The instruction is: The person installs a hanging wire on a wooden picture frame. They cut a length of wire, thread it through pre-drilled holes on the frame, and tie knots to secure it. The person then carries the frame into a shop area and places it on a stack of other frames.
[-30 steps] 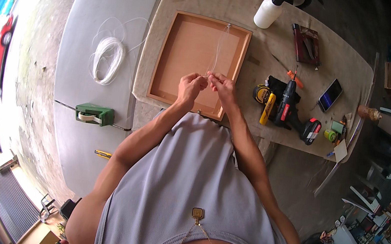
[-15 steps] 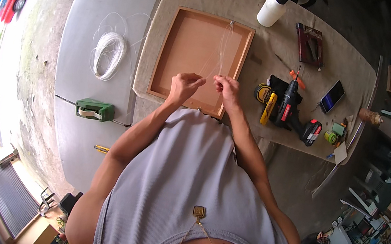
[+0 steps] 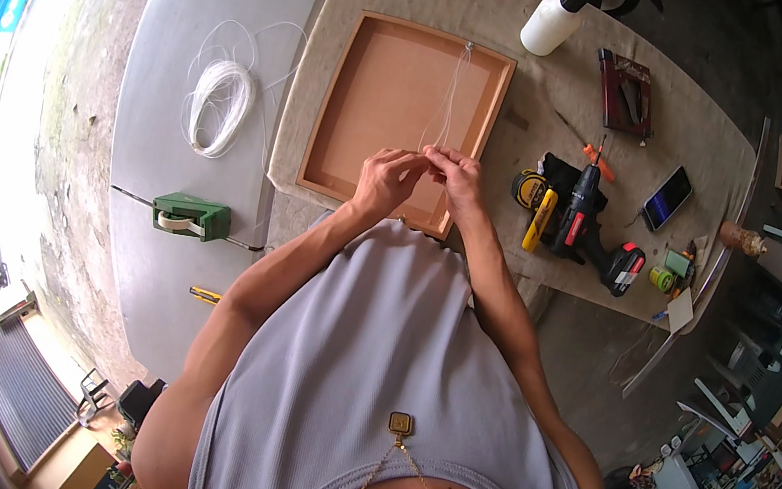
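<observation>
A shallow wooden frame with a brown backing [image 3: 383, 92] lies face down on the cloth-covered table. From a small metal fitting [image 3: 469, 47] on its far right side, thin white string [image 3: 452, 97] runs in loose strands toward me. Over the frame's near part, my left hand [image 3: 388, 181] pinches at the string, fingertips closed. My right hand [image 3: 454, 178] meets it there, thumb and fingers closed on the strands. The two hands touch at the fingertips. Exactly how the string passes between the fingers is hidden.
A coil of white string [image 3: 219, 108] and a green tape dispenser [image 3: 190, 216] lie on the grey table at left. To the right are a cordless drill [image 3: 577, 212], tape measure [image 3: 528, 189], screwdriver [image 3: 598, 161], staple gun [image 3: 626, 94], phone [image 3: 667, 198] and white spray bottle [image 3: 550, 25].
My left hand has moved right and slightly up to meet my right hand, closing the gap between them. The strands are drawn closer together.
</observation>
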`<action>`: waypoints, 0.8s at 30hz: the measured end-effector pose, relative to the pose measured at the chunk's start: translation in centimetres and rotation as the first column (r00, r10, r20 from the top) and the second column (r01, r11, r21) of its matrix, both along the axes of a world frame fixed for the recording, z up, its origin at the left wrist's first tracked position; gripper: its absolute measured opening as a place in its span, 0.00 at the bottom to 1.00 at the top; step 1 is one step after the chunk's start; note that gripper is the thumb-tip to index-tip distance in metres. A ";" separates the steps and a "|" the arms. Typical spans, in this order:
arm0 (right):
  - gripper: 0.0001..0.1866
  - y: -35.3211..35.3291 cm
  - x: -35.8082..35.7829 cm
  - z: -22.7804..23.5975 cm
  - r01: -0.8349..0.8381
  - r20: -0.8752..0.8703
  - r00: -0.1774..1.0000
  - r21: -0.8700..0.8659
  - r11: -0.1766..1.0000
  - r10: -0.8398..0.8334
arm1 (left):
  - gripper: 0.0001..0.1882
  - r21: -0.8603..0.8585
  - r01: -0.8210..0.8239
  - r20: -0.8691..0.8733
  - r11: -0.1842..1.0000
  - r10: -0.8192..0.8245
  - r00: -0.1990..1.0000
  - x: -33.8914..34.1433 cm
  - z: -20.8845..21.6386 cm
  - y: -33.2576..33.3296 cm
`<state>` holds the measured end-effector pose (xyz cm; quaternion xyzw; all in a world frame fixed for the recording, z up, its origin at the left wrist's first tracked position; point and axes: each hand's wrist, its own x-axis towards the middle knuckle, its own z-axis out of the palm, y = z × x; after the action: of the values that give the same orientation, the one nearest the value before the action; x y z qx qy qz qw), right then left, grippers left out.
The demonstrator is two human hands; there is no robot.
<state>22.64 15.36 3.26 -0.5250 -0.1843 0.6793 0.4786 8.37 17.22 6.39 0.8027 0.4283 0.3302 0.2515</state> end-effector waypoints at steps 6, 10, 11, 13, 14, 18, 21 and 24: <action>0.06 -0.5 0.1 -1.2 0.105 0.083 0.991 0.054 0.993 -0.109 | 0.09 -0.179 -0.150 0.096 0.972 0.169 0.981 0.1 -1.6 -0.3; 0.06 -0.2 0.4 0.1 0.405 0.119 0.875 0.350 0.845 -0.469 | 0.11 -0.353 -0.251 0.008 0.901 0.271 0.963 -0.5 -0.1 0.0; 0.08 -0.3 1.0 0.7 0.462 0.038 0.852 0.415 0.784 -0.522 | 0.11 -0.374 -0.255 0.001 0.892 0.275 0.961 -0.7 0.0 0.0; 0.14 -0.3 2.2 1.0 0.356 -0.111 0.933 0.421 0.834 -0.342 | 0.10 -0.383 -0.255 0.053 0.888 0.297 0.954 -0.5 0.3 0.1; 0.16 -0.2 2.5 1.2 0.321 -0.208 0.944 0.404 0.856 -0.255 | 0.10 -0.390 -0.252 0.079 0.886 0.305 0.949 -0.4 0.4 0.1; 0.18 0.0 1.7 -0.2 0.173 -0.232 0.964 0.188 0.967 -0.127 | 0.08 -0.306 -0.209 0.044 0.929 0.233 0.971 0.0 0.5 0.4; 0.14 0.4 0.8 -2.5 0.066 -0.207 0.977 0.108 0.992 -0.043 | 0.07 -0.200 -0.113 0.009 0.973 0.117 0.993 0.4 1.1 0.9; 0.15 0.9 1.9 -2.7 -0.128 -0.225 0.965 0.039 0.991 0.134 | 0.09 -0.129 -0.030 -0.038 0.991 0.025 0.999 0.3 0.6 0.8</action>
<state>24.54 16.25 0.58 -0.4249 -0.1710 0.7626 0.4568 8.69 18.02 7.03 0.7845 0.4644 0.2905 0.2907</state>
